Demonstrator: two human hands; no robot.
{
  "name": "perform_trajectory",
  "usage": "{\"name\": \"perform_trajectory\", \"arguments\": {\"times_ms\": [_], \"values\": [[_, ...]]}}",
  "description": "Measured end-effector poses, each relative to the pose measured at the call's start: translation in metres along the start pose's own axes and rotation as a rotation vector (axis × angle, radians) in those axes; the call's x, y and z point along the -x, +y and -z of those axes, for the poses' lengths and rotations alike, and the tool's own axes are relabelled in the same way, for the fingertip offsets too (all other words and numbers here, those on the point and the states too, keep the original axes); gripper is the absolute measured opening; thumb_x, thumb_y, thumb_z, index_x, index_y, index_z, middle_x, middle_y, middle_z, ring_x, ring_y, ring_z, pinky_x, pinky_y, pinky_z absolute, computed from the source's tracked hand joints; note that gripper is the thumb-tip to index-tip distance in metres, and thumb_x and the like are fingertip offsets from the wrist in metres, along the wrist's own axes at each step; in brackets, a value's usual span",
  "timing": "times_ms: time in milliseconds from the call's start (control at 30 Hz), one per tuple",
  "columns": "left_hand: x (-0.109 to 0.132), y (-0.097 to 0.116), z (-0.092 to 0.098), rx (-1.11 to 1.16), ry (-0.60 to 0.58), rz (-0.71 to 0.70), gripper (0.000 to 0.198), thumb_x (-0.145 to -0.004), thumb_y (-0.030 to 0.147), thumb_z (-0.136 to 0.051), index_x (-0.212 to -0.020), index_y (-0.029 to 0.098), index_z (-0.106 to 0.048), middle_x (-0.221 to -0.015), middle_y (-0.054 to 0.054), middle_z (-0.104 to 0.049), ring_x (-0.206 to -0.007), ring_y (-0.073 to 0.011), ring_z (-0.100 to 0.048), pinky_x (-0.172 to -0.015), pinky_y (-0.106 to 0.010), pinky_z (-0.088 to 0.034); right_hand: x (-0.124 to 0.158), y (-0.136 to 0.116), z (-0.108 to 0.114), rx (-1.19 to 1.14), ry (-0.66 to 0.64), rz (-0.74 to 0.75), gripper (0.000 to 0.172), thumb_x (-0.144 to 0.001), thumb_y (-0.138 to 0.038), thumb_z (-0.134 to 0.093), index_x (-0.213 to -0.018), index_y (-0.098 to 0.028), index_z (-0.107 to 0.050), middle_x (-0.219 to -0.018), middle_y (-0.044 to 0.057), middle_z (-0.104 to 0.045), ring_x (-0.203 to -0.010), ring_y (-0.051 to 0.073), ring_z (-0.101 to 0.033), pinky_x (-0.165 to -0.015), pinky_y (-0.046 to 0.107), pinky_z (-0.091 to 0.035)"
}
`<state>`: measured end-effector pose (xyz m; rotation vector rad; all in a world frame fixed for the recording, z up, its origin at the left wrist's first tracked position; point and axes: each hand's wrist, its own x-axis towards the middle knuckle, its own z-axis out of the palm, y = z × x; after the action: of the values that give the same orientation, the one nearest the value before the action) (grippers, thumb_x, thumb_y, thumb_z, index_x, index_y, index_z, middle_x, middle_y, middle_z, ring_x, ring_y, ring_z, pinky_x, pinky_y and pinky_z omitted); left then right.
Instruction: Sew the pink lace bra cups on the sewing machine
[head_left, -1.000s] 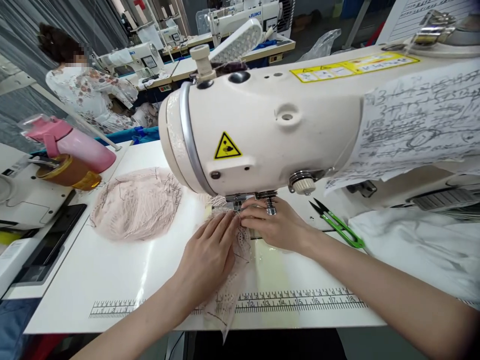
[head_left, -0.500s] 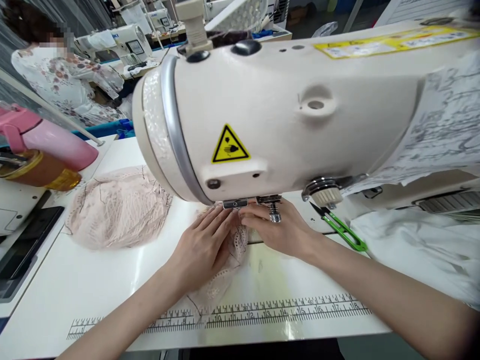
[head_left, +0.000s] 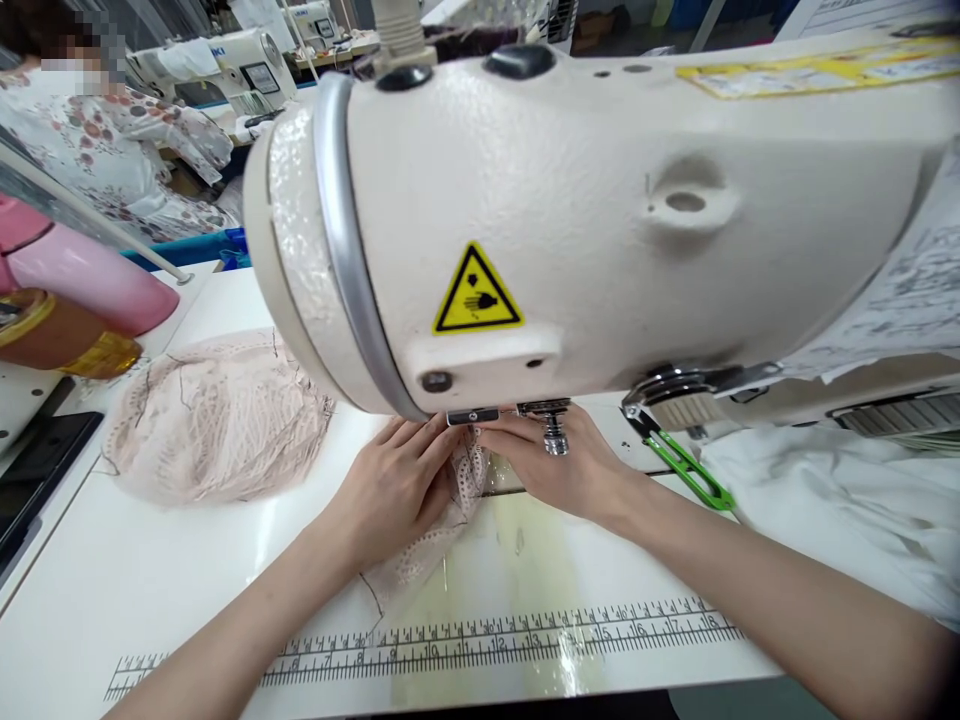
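Observation:
My left hand (head_left: 390, 485) lies on a piece of pale pink lace fabric (head_left: 427, 545) under the head of the cream sewing machine (head_left: 600, 200), fingers together and pressing the lace flat. My right hand (head_left: 559, 465) rests just to its right, fingertips pinching the lace edge beside the presser foot (head_left: 553, 435). The fingertips of both hands sit partly hidden beneath the machine head. The lace trails toward me over the white table (head_left: 187, 590).
A heap of the same pink lace (head_left: 214, 415) lies at the left. Green thread snips (head_left: 686, 470) rest right of my hand, white cloth (head_left: 847, 500) beyond. A printed ruler (head_left: 450, 645) runs along the front edge. A pink bottle (head_left: 82, 285) and a seated person (head_left: 105, 140) are at far left.
The lace strip has slid away from me under the machine head; less of it hangs over the ruler. My view has moved closer to the machine.

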<state>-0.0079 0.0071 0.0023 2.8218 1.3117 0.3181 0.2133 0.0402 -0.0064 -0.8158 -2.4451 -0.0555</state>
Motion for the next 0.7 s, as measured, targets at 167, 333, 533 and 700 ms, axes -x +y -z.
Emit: {"name": "perform_trajectory", "arguments": {"times_ms": [167, 333, 533, 700], "values": [[0.0001, 0.0008, 0.001, -0.023, 0.014, -0.019, 0.048, -0.093, 0.024, -0.04, -0.14, 0.013, -0.045, -0.135, -0.013, -0.057, -0.115, -0.0274, -0.06, -0.091, -0.045, -0.052, 0.002, 0.0012, -0.0048, 0.036, 0.063, 0.025, 0.023, -0.086, -0.009, -0.051, -0.09, -0.021, -0.07, -0.096, 0.001, -0.075, -0.083, 0.016, -0.066, -0.07, 0.029, -0.05], [-0.0006, 0.0013, 0.0009, -0.021, 0.03, -0.022, 0.048, -0.093, 0.022, -0.041, -0.14, 0.012, -0.045, -0.136, -0.013, -0.056, -0.121, -0.0275, -0.057, -0.096, -0.046, -0.051, 0.0037, 0.0025, -0.0056, 0.055, 0.087, 0.054, 0.026, -0.084, -0.006, -0.05, -0.092, -0.021, -0.069, -0.1, 0.001, -0.075, -0.084, 0.016, -0.068, -0.073, 0.03, -0.053], [-0.0013, 0.0016, 0.0007, -0.024, 0.042, -0.025, 0.048, -0.093, 0.022, -0.042, -0.139, 0.011, -0.046, -0.137, -0.012, -0.056, -0.123, -0.027, -0.055, -0.1, -0.044, -0.049, 0.0028, 0.0024, -0.0054, 0.061, 0.115, 0.055, 0.022, -0.084, -0.007, -0.052, -0.09, -0.021, -0.069, -0.095, -0.001, -0.075, -0.083, 0.015, -0.068, -0.072, 0.03, -0.053], [0.0002, 0.0013, 0.0004, -0.064, 0.031, -0.021, 0.048, -0.094, 0.023, -0.041, -0.14, 0.011, -0.046, -0.139, -0.012, -0.054, -0.128, -0.0273, -0.051, -0.104, -0.045, -0.046, 0.0026, 0.0032, -0.0062, 0.058, 0.137, 0.065, 0.021, -0.086, -0.008, -0.051, -0.091, -0.02, -0.068, -0.096, -0.001, -0.075, -0.081, 0.015, -0.068, -0.073, 0.031, -0.052]]}}
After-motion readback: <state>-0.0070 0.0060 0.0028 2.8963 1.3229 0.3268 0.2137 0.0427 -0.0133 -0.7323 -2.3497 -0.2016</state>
